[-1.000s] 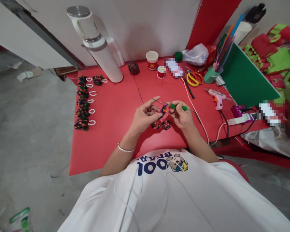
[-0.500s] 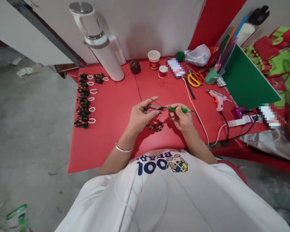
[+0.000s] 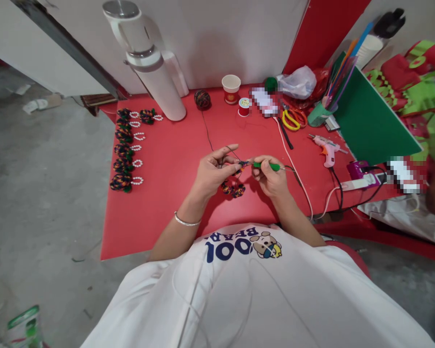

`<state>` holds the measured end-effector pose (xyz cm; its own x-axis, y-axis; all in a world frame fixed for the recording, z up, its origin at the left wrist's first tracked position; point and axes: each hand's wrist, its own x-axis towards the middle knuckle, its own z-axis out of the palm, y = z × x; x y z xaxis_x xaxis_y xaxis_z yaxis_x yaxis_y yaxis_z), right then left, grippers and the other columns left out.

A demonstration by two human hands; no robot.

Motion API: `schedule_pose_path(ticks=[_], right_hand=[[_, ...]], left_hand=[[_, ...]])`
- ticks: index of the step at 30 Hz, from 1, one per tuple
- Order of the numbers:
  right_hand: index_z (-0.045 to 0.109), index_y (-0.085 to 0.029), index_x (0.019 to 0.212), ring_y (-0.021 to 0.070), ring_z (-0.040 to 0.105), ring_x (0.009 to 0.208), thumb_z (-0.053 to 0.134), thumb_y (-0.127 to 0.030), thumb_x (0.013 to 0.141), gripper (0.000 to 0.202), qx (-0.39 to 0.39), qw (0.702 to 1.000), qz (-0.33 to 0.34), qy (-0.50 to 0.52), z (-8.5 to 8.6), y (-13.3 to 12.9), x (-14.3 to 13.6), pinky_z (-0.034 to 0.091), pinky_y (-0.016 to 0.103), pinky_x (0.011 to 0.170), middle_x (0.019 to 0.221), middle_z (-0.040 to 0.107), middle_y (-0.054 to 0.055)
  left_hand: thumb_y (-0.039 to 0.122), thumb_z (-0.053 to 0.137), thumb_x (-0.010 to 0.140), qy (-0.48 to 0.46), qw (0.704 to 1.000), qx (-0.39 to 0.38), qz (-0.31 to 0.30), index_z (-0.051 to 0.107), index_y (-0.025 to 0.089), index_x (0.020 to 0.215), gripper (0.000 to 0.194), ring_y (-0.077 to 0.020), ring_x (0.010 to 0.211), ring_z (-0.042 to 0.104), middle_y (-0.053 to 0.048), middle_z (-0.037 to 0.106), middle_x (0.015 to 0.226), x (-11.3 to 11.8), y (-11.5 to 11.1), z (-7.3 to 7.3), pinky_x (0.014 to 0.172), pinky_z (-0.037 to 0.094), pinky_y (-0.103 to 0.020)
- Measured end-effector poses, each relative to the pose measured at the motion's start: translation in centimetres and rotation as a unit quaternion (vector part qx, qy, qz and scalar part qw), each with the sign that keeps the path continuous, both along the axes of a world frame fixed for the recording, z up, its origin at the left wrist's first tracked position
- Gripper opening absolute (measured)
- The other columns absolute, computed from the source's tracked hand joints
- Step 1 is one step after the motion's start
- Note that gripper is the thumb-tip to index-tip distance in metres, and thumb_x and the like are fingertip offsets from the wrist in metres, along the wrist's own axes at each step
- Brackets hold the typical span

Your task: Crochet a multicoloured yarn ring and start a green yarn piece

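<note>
My left hand (image 3: 217,169) pinches a small piece of dark multicoloured crochet work (image 3: 242,165) between thumb and fingers, its index finger stretched out with yarn over it. In my right hand (image 3: 270,175) is a crochet hook (image 3: 266,166) with a green handle, its tip at the crochet work. A dark yarn strand (image 3: 207,131) runs from the yarn ball (image 3: 202,99) at the back of the table to my left hand. Below the fingers hang curled crocheted pieces (image 3: 235,189) in navy, orange and red, partly hidden by the left hand.
Finished crocheted pieces with beaded loops (image 3: 122,165) line the red table's (image 3: 137,227) left side. Behind stand a tumbler (image 3: 159,87), a paper cup (image 3: 231,89) and a thread spool (image 3: 244,107). Scissors (image 3: 291,121), a glue gun (image 3: 326,150) and cables lie at right.
The hook and right hand have shifted very slightly left, and the hanging crocheted pieces have swung a little. Both hands keep their grips; the rest looks the same.
</note>
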<state>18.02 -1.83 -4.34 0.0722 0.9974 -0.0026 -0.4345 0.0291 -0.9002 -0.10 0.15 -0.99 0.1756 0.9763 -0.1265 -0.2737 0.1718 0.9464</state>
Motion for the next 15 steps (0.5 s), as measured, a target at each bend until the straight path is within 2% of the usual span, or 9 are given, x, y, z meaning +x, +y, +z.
schedule_pose_path(ticks=[5, 10, 15], right_hand=[[0.073, -0.026, 0.079, 0.0063, 0.051, 0.050, 0.099, -0.063, 0.058, 0.050, -0.011, 1.000, 0.006, -0.003, -0.23, 0.14, -0.06, 0.044, 0.022, 0.046, 0.075, 0.078, -0.004], [0.075, -0.026, 0.084, 0.0056, 0.052, 0.051, 0.099, -0.057, 0.062, 0.045, -0.038, 0.999, -0.027, 0.012, -0.34, 0.29, -0.22, 0.042, 0.019, 0.046, 0.067, 0.071, -0.006], [0.077, -0.025, 0.085, 0.0062, 0.053, 0.053, 0.098, -0.057, 0.060, 0.046, -0.069, 0.997, -0.037, 0.012, -0.43, 0.51, -0.29, 0.041, 0.020, 0.045, 0.068, 0.071, -0.006]], left_hand=[[0.023, 0.096, 0.062, 0.001, 1.000, -0.001, -0.008, 0.079, 0.016, 0.124, 0.065, -0.0102, 0.065, 0.070, 0.000, 0.077, 0.078, 0.01, 0.00, -0.21, 0.064, 0.056, -0.021], [0.017, 0.094, 0.062, 0.005, 1.000, -0.002, -0.023, 0.074, 0.014, 0.132, 0.074, -0.0101, 0.065, 0.069, 0.000, 0.077, 0.080, 0.06, 0.00, -0.39, 0.064, 0.055, -0.022], [0.019, 0.094, 0.062, 0.007, 1.000, 0.000, -0.023, 0.075, 0.014, 0.131, 0.072, -0.0107, 0.064, 0.069, 0.000, 0.076, 0.081, 0.09, 0.20, -0.58, 0.063, 0.055, -0.023]])
